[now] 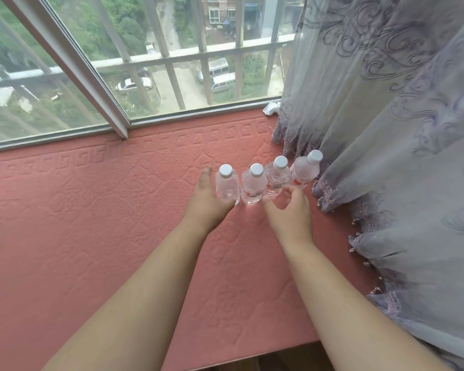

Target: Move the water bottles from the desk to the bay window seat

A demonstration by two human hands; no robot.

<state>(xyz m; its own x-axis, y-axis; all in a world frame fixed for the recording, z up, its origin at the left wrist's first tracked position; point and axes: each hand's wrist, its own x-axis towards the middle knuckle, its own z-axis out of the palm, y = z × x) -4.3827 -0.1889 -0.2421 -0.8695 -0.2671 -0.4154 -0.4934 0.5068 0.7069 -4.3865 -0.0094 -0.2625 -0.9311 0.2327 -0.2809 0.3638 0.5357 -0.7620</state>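
Several clear water bottles with white caps stand upright in a row on the red bay window seat [91, 210]. My left hand [206, 202] holds the leftmost bottle [227, 183], with fingers up its left side and the thumb across its base. The second bottle [253, 184] stands right beside it. My right hand [292, 207] hovers just in front of the third bottle [277, 175] with its fingers loosely curled and nothing held. The fourth bottle [306, 170] leans against the curtain hem.
A grey-purple embroidered curtain [386, 129] with a beaded hem hangs over the seat's right side. The window frame [97, 84] and glass run along the back. A crumpled white scrap [270, 108] lies in the back corner. The seat's front edge [252, 354] is at the bottom.
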